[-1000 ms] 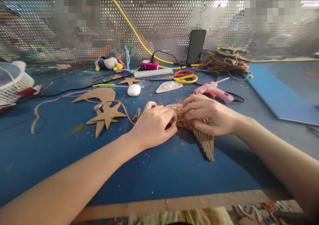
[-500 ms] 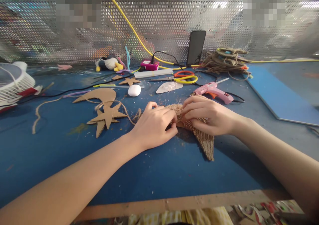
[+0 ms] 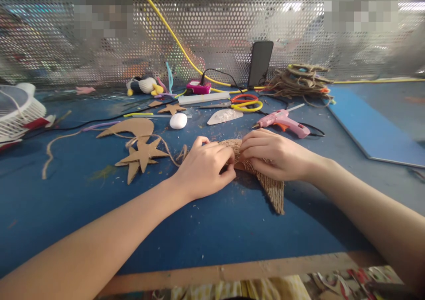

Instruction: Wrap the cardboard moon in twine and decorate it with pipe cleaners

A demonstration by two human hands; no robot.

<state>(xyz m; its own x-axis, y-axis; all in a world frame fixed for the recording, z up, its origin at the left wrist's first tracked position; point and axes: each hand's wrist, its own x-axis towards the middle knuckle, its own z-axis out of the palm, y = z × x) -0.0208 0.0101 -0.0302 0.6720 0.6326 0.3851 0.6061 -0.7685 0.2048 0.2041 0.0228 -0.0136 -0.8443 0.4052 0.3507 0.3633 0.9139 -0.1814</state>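
A crescent shape wrapped in jute twine (image 3: 274, 191) lies on the blue table (image 3: 212, 229), its lower tip pointing toward me. My left hand (image 3: 204, 169) is curled with fingers pinched on the crescent's upper part. My right hand (image 3: 275, 153) lies over the crescent from the right, fingers pressed together on the wrapped twine beside the left fingertips. Loose twine (image 3: 166, 151) trails left from the crescent. The crescent's middle is hidden under both hands.
Bare cardboard moon (image 3: 133, 126) and stars (image 3: 142, 156) lie left. Behind the hands: pink glue gun (image 3: 282, 120), scissors (image 3: 244, 103), white egg-shaped thing (image 3: 178, 120), phone (image 3: 260, 63) against the mesh wall, twine pile (image 3: 300, 80). A blue board (image 3: 372, 127) lies right, a white fan (image 3: 16, 109) far left.
My right hand has crept slightly left along the crescent toward the left fingertips. The left hand and the crescent stay where they were.
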